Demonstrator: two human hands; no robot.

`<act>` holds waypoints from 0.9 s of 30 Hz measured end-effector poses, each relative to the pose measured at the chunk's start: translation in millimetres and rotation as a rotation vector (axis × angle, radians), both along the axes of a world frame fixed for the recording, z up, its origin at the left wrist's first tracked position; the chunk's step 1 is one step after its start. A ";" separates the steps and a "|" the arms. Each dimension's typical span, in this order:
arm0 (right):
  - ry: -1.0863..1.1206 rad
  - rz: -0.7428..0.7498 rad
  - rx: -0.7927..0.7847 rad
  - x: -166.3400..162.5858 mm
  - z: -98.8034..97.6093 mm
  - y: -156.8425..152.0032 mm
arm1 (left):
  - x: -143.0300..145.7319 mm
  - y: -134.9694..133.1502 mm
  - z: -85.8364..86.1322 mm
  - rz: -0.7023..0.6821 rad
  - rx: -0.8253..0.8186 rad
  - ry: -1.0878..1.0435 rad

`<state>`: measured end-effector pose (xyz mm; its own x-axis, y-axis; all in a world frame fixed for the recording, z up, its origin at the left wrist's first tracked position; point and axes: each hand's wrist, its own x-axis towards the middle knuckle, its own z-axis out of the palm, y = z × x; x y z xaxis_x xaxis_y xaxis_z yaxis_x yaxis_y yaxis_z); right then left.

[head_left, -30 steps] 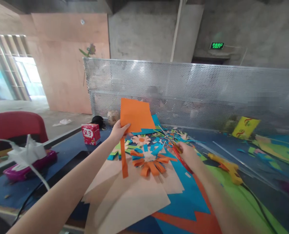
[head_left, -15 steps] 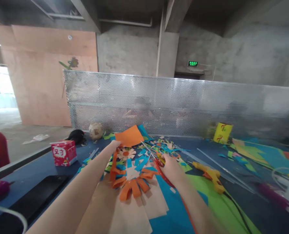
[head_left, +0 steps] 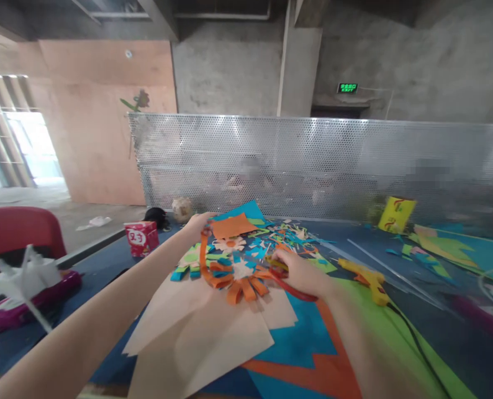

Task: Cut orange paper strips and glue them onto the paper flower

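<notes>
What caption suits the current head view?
Right hand holding red-handled scissors, left hand holding an orange strip, beside a looped orange-and-blue craft flower.

Sheet (head_left: 233, 225): plain orange
Loop flower (head_left: 242, 271): orange and blue, centre apparently white
Scissors (head_left: 297, 292): red handle
Right glue gun (head_left: 368, 274): mainly yellow
Left box (head_left: 142, 241): red, white patch

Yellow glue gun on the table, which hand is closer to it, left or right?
Right. The right hand, holding the scissors, is left of the yellow glue gun and apart from it; the left hand is farther left, at the orange sheet.
</notes>
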<state>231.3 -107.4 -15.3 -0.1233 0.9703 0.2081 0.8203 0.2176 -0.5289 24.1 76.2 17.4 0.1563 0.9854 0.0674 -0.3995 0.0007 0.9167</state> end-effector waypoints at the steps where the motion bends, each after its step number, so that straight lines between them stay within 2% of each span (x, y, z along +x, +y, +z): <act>1: -0.023 0.080 -0.038 -5.9 1.2 -4.3 | -5.6 -6.1 3.7 0.009 -0.017 0.011; 5: -0.157 0.232 -0.163 -31.6 -1.3 -17.2 | -24.1 -34.6 20.9 0.008 -0.003 -0.013; 8: -0.229 0.299 -0.156 -41.4 -7.5 -19.9 | -32.2 -53.1 27.3 -0.006 0.048 -0.078; 11: -0.256 0.285 -0.132 -41.3 -13.0 -17.9 | -37.6 -64.8 21.1 -0.055 0.058 -0.163; 16: -0.224 0.299 -0.122 -37.9 -16.9 -14.5 | -50.2 -85.0 4.7 -0.101 -0.039 -0.418; 19: -0.208 0.318 -0.149 -37.0 -17.0 -14.0 | -54.0 -102.4 6.0 -0.126 -0.033 -0.559; 23: -0.201 0.370 -0.224 -33.2 -17.1 -12.6 | -47.1 -121.3 13.4 -0.122 -0.053 -0.599; 27: -0.144 0.297 -0.232 -30.8 -14.6 -11.8 | -37.2 -135.9 13.1 -0.133 -0.061 -0.589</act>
